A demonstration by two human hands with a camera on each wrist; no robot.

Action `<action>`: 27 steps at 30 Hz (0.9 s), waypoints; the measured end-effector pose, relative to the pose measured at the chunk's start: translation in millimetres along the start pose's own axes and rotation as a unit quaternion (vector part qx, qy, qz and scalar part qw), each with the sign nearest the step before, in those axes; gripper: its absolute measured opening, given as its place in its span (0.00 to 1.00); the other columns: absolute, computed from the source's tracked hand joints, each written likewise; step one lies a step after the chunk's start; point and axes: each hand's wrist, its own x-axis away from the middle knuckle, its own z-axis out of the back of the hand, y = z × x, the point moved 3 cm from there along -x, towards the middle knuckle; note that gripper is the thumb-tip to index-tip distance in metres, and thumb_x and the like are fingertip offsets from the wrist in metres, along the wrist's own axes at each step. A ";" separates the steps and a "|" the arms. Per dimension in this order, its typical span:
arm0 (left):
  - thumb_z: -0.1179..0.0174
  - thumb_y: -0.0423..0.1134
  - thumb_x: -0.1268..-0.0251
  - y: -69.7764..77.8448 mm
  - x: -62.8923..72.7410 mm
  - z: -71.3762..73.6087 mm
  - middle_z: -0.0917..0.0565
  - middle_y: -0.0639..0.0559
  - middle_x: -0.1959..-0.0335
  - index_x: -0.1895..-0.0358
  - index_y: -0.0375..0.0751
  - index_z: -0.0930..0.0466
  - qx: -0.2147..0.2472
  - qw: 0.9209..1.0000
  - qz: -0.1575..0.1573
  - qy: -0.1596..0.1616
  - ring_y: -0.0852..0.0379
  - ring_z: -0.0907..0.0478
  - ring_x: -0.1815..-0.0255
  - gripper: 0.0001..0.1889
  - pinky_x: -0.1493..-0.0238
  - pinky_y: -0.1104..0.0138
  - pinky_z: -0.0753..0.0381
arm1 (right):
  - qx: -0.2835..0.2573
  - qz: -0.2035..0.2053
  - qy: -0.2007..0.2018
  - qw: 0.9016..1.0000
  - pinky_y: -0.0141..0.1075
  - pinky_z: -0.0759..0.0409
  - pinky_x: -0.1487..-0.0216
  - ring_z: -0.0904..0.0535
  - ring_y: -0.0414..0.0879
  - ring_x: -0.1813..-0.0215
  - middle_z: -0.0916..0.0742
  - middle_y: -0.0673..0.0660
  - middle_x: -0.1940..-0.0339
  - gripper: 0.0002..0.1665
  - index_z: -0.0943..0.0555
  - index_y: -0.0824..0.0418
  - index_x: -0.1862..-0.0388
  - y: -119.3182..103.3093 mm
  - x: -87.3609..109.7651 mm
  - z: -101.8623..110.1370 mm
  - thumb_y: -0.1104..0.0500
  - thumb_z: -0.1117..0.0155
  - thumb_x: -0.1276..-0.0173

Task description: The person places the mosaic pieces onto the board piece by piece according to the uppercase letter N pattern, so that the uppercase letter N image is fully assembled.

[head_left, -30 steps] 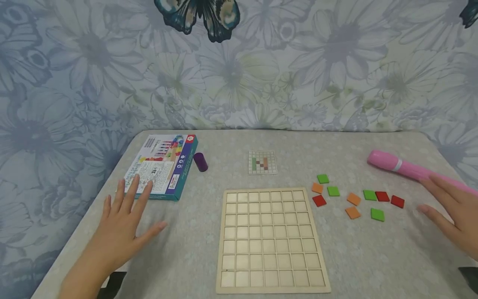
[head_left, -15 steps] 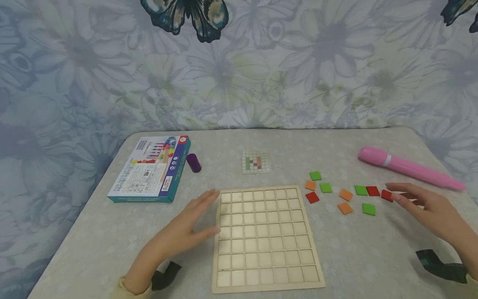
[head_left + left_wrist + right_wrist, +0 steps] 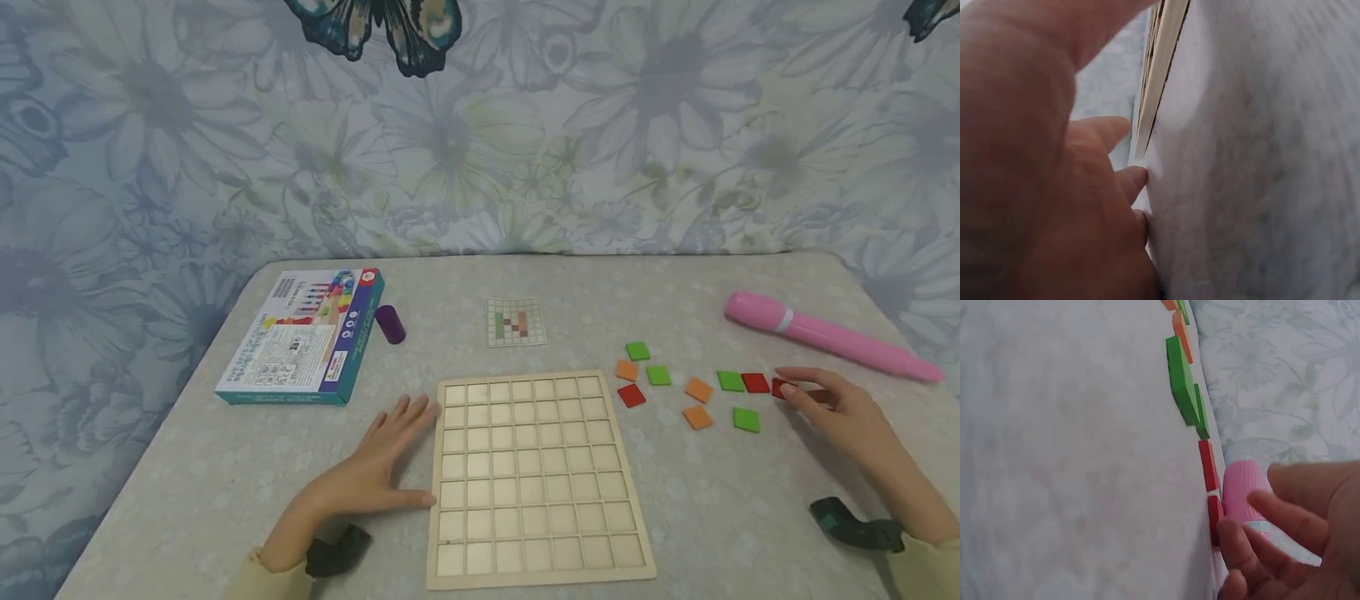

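Observation:
My left hand (image 3: 375, 475) lies spread at the left edge of a wooden grid board (image 3: 442, 479), its thumb and a fingertip right at the frame. The left wrist view shows the board's edge (image 3: 1161, 75) beside the fingers. With curled fingers, my right hand (image 3: 840, 412) pinches the rightmost red tile (image 3: 777, 387), which its thumb and index finger partly cover. In the right wrist view, a fingertip meets the end of that red tile (image 3: 1214, 519). Another red tile (image 3: 755, 383) and a green tile (image 3: 731, 381) lie just to its left.
Several green, orange (image 3: 699, 390) and red tiles lie right of the board. Behind it is a small pattern card (image 3: 517, 322). A box (image 3: 300, 342) and a purple cylinder (image 3: 390, 323) stand at back left, a pink pen-shaped object (image 3: 840, 337) at back right.
The left hand has moved from near the box to the board's left edge. My right hand has gone from beside the pink object to the rightmost red tile, its fingers now closed in on it.

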 end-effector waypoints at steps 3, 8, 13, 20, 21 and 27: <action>0.34 0.61 0.51 -1.1 0.1 -2.0 0.57 0.40 0.26 0.25 0.43 0.54 -0.022 1.000 -0.001 -0.010 0.39 0.67 0.28 0.54 0.36 0.42 0.68 | 0.010 -0.023 0.014 1.000 0.31 0.32 0.71 0.32 0.22 0.67 0.22 0.69 0.50 0.28 0.26 0.70 0.43 6.9 -2.9 -3.7 0.50 0.43 0.30; 0.35 0.63 0.51 -1.9 0.0 -2.9 0.58 0.42 0.25 0.25 0.45 0.53 -0.033 0.999 0.007 -0.013 0.41 0.68 0.27 0.54 0.36 0.43 0.68 | 0.053 -0.035 0.025 0.998 0.40 0.34 0.69 0.28 0.43 0.65 0.23 0.70 0.54 0.27 0.24 0.72 0.45 13.9 -4.3 -8.7 0.51 0.39 0.32; 0.35 0.63 0.52 -1.6 1.6 -2.1 0.58 0.42 0.25 0.25 0.45 0.53 -0.033 0.999 0.011 -0.016 0.41 0.68 0.27 0.54 0.36 0.43 0.68 | 0.068 -0.001 0.043 0.997 0.38 0.36 0.71 0.31 0.41 0.69 0.20 0.65 0.63 0.22 0.22 0.72 0.49 10.3 -5.5 -9.7 0.56 0.36 0.35; 0.31 0.69 0.66 -2.4 3.0 -0.7 0.58 0.41 0.25 0.25 0.43 0.54 -0.065 0.998 0.004 -0.024 0.39 0.68 0.28 0.64 0.36 0.43 0.66 | 0.058 0.045 0.053 0.996 0.32 0.36 0.75 0.34 0.34 0.73 0.22 0.57 0.70 0.17 0.21 0.70 0.53 4.4 -5.8 -7.9 0.63 0.33 0.39; 0.31 0.69 0.67 -2.4 3.0 -0.8 0.58 0.41 0.25 0.25 0.43 0.55 -0.067 0.997 0.003 -0.025 0.39 0.68 0.28 0.65 0.35 0.43 0.66 | 0.053 0.043 0.051 0.996 0.31 0.36 0.75 0.34 0.34 0.72 0.22 0.57 0.70 0.16 0.21 0.70 0.53 4.6 -5.6 -8.0 0.63 0.33 0.39; 0.34 0.68 0.59 -0.7 1.0 -2.9 0.58 0.42 0.25 0.25 0.44 0.55 -0.063 0.998 0.001 -0.028 0.40 0.68 0.28 0.60 0.36 0.43 0.66 | 0.037 0.014 0.057 0.998 0.29 0.35 0.75 0.31 0.32 0.73 0.20 0.56 0.71 0.16 0.23 0.67 0.54 8.0 -1.8 -6.3 0.61 0.34 0.37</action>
